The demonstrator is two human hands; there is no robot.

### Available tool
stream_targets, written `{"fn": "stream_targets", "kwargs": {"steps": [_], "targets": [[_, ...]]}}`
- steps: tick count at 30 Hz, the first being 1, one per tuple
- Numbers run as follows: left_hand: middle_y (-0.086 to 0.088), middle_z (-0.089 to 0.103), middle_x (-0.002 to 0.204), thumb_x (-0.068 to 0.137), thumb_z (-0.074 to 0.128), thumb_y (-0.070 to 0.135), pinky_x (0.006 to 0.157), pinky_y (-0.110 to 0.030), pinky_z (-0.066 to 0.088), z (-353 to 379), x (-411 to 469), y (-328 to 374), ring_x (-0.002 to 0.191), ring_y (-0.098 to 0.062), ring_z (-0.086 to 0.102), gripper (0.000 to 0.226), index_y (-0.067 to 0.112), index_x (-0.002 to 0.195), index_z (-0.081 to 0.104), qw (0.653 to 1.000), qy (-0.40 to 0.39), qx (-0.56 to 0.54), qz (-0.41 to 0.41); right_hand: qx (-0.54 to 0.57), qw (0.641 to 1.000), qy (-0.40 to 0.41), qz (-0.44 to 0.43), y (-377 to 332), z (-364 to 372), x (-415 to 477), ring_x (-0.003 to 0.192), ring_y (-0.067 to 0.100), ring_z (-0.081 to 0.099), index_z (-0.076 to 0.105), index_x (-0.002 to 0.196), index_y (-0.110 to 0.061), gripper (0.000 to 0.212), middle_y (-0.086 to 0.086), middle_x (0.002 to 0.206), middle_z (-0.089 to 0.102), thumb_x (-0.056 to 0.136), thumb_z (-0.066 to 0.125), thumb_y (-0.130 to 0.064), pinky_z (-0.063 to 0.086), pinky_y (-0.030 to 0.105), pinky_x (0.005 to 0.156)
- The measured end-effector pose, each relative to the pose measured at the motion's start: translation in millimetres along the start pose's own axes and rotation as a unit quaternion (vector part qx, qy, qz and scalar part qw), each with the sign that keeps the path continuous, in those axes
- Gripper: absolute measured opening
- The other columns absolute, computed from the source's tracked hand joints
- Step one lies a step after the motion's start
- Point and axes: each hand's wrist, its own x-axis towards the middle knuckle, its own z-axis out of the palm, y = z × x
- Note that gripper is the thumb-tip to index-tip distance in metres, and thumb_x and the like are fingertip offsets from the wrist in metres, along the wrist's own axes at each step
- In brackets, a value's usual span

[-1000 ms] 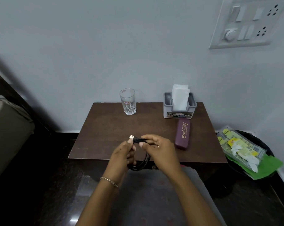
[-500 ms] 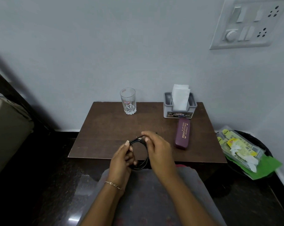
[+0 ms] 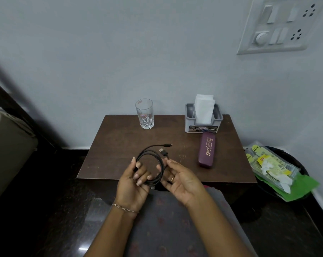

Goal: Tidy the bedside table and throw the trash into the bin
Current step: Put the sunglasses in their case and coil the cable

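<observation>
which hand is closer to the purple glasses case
Right. The right hand is just left of the purple glasses case, below its near end; the left hand sits farther left, fingers curled round the coiled black cable.

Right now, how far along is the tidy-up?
Done: wrappers sit in the bin; glass, tissue holder and spectacle case stand neatly on the table. In hand: left hand holds the coiled cable; right hand open beside it. Left: putting the cable down.
</observation>
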Motion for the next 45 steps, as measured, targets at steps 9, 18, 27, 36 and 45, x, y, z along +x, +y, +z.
{"fn": "stream_targets", "kwargs": {"steps": [9, 18, 27, 36, 45], "targets": [[0.009, 0.036, 0.047, 0.088, 0.042, 0.034, 0.075, -0.024, 0.056, -9.3, 5.4, 4.0, 0.049, -0.005, 0.041, 0.028, 0.022, 0.064, 0.048, 0.991, 0.054, -0.051, 0.112, -0.017, 0.994, 0.046, -0.101, 8.5, -5.3, 7.9, 0.062, 0.011, 0.070, 0.052, 0.101, -0.011, 0.011, 0.007, 0.083, 0.069, 0.092, 0.053, -0.004, 0.051, 0.018, 0.055], [0.009, 0.031, 0.043, 0.098, 0.033, 0.034, 0.065, -0.021, 0.035, -11.7, 8.0, -2.5, 0.040, -0.004, 0.033, 0.032, 0.020, 0.070, 0.043, 0.991, 0.100, 0.037, 0.078, -0.471, 0.821, 0.002, -0.322, -1.1, 1.3, 2.9, 0.072, 0.000, 0.061, 0.074, 0.083, -0.019, 0.012, 0.001, 0.084, 0.069, 0.079, 0.070, -0.008, 0.043, 0.005, 0.067], [0.009, 0.028, 0.048, 0.089, 0.039, 0.040, 0.053, -0.015, 0.030, -3.4, 3.3, -4.1, 0.042, -0.004, 0.027, 0.031, 0.018, 0.068, 0.042, 0.995, -0.002, 0.102, 0.010, -0.369, 0.906, 0.006, -0.206, -7.7, -6.4, 5.0, 0.074, 0.005, 0.057, 0.065, 0.107, -0.015, 0.029, -0.004, 0.080, 0.061, 0.079, 0.072, -0.016, 0.048, 0.018, 0.070], [0.008, 0.029, 0.048, 0.093, 0.037, 0.037, 0.067, -0.019, 0.038, 3.4, 1.5, -13.0, 0.044, -0.005, 0.029, 0.033, 0.016, 0.068, 0.042, 0.993, 0.013, 0.117, 0.006, -0.276, 0.942, -0.053, -0.184, -9.3, -8.4, 4.7, 0.073, 0.009, 0.063, 0.065, 0.096, -0.010, 0.010, 0.003, 0.079, 0.069, 0.086, 0.064, -0.012, 0.050, 0.018, 0.066], [0.008, 0.029, 0.048, 0.095, 0.033, 0.036, 0.049, -0.017, 0.036, 5.8, -2.7, -11.3, 0.042, -0.005, 0.030, 0.034, 0.019, 0.067, 0.043, 0.994, -0.010, 0.095, -0.059, 0.022, 0.991, -0.019, -0.134, -22.4, -15.6, 5.7, 0.077, 0.013, 0.069, 0.061, 0.091, -0.009, 0.006, 0.005, 0.082, 0.072, 0.086, 0.059, -0.006, 0.055, 0.033, 0.080]]}}
